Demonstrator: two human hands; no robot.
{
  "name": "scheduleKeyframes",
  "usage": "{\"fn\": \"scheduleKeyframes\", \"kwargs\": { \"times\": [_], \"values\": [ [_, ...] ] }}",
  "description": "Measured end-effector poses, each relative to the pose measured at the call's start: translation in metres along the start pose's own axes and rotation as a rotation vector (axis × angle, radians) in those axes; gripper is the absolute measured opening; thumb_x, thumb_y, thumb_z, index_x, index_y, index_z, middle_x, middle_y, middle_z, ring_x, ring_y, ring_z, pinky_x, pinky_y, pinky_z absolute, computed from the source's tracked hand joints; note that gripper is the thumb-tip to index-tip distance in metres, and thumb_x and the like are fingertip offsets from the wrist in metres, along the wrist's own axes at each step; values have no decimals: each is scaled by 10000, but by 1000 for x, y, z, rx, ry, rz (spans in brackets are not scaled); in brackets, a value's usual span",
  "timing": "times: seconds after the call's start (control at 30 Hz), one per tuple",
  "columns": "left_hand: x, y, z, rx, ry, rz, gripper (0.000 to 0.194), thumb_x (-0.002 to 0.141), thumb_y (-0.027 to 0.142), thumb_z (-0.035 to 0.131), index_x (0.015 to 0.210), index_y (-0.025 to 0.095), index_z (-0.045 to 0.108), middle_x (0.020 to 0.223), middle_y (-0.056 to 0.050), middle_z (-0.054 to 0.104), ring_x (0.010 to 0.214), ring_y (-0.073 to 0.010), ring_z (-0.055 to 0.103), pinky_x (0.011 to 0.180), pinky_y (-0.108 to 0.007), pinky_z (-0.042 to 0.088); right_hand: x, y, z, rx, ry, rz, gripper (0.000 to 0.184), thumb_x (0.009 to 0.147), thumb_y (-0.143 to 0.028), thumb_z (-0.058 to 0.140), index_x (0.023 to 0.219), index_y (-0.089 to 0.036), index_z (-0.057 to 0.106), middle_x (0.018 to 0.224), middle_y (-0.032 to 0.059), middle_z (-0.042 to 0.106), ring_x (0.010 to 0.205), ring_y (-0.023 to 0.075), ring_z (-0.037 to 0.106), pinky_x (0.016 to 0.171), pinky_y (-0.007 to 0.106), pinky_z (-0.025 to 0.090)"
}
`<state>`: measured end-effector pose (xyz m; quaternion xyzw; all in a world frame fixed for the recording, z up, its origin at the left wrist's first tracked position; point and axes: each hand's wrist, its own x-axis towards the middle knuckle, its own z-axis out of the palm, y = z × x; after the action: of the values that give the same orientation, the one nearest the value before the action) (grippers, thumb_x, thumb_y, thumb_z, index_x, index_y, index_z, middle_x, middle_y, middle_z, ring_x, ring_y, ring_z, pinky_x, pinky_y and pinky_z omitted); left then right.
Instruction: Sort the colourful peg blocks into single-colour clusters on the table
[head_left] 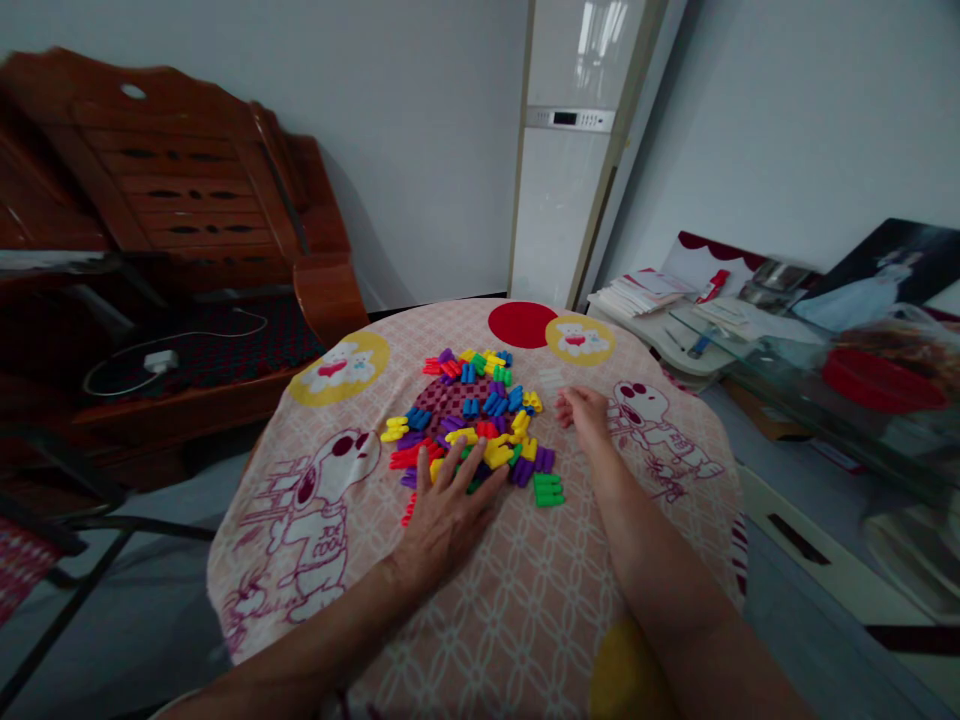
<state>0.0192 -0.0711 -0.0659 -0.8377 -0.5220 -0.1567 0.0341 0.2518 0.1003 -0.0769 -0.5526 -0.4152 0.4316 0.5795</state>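
Left grip (448, 498): fingers splayed, released, over coloured pieces (498, 454), frame centre. Right grip (585, 412): curled, contents cannot be told, right of centre. Worktop (510, 610): cloth-covered.

the straight way into the bright block pile (495, 404) from the near side is blocked by the left hand (444, 497), spread over its front edge. only a narrow gap parts the right hand (582, 412) from the pile's right side. between the forearms, open cloth runs from the green block (548, 490) back toward the near edge of the desk (480, 625). flat cloth also gives passage left of and behind the pile. past the rim, a wooden armrest (324, 290) stands far left, a glass shelf (787, 400) right.
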Motion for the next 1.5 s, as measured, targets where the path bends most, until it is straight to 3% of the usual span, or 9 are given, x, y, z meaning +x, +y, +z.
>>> {"fn": "scheduleKeyframes", "kwargs": {
  "times": [0.27, 0.43, 0.5, 0.63, 0.73, 0.93, 1.1, 1.27, 1.5],
  "values": [
    [57, -59, 8, -44, 34, 43, 646, 894, 395, 618, 1513, 326, 446, 1585, -131, 408, 1463, -381, 344, 1178, -630, 282, -3, 9, 9, -165, -279, -152, 512, 750, -479, 612, 1146, -171, 715, 1093, 89, 748, 781, 195, 702, 542, 268, 549],
    [71, -87, 4, -63, 79, 50, 686, 879, 536, 615, 1504, 302, 456, 1585, -122, 413, 1480, -361, 321, 1216, -609, 191, -7, 9, 9, -56, -313, -109, 492, 772, -477, 646, 1140, -155, 703, 913, 68, 755, 717, 180, 699, 513, 250, 546],
    [67, -97, 0, -93, 138, -37, 664, 906, 567, 550, 1503, 293, 452, 1582, -112, 420, 1484, -353, 313, 1222, -618, 154, -7, 9, 9, -36, -293, -87, 468, 774, -449, 658, 1128, -146, 701, 870, 59, 749, 694, 174, 695, 493, 242, 540],
    [60, -120, 1, -188, 354, -451, 587, 977, 523, 366, 1443, 198, 515, 1524, -163, 480, 1447, -349, 377, 1194, -585, 263, -10, 8, 12, -25, -352, -70, 389, 754, -403, 688, 1044, -147, 721, 835, 50, 752, 681, 176, 701, 491, 236, 536],
    [68, -133, 11, -328, 324, -599, 610, 960, 504, 344, 1372, 108, 558, 1403, -211, 582, 1341, -343, 510, 1142, -530, 382, -16, 6, 18, 9, -451, -42, 362, 747, -407, 695, 1008, -158, 729, 814, 44, 756, 674, 189, 712, 552, 279, 581],
    [106, -124, 14, -390, 278, -380, 505, 952, 436, 401, 1319, 151, 599, 1383, -147, 614, 1324, -285, 534, 1162, -452, 389, -24, 3, 24, -26, -521, -30, 304, 726, -438, 721, 889, -181, 715, 781, 34, 744, 616, 188, 697, 586, 317, 598],
    [146, -105, -5, -328, 340, -334, 456, 868, 295, 560, 1286, 126, 632, 1358, -151, 628, 1307, -276, 548, 1143, -406, 410, -27, 4, 34, -151, -477, -85, 360, 679, -454, 755, 913, -191, 679, 807, 11, 709, 659, 166, 665, 552, 265, 547],
    [171, -84, -16, -366, 217, -373, 331, 845, 246, 598, 1127, 156, 744, 1089, -104, 753, 1003, -236, 694, 941, -332, 528, -24, 7, 43, -222, -477, -185, 384, 635, -378, 775, 962, -200, 682, 802, -12, 686, 721, 159, 652, 645, 266, 536],
    [170, -77, 8, -434, 136, -387, 300, 865, 228, 576, 1087, 147, 762, 998, -89, 779, 889, -219, 707, 871, -315, 538, -2, -1, 11, -370, -263, -352, 226, 713, -275, 599, 884, -182, 715, 858, 37, 740, 791, 183, 660, 757, 293, 526]
  ]
}}
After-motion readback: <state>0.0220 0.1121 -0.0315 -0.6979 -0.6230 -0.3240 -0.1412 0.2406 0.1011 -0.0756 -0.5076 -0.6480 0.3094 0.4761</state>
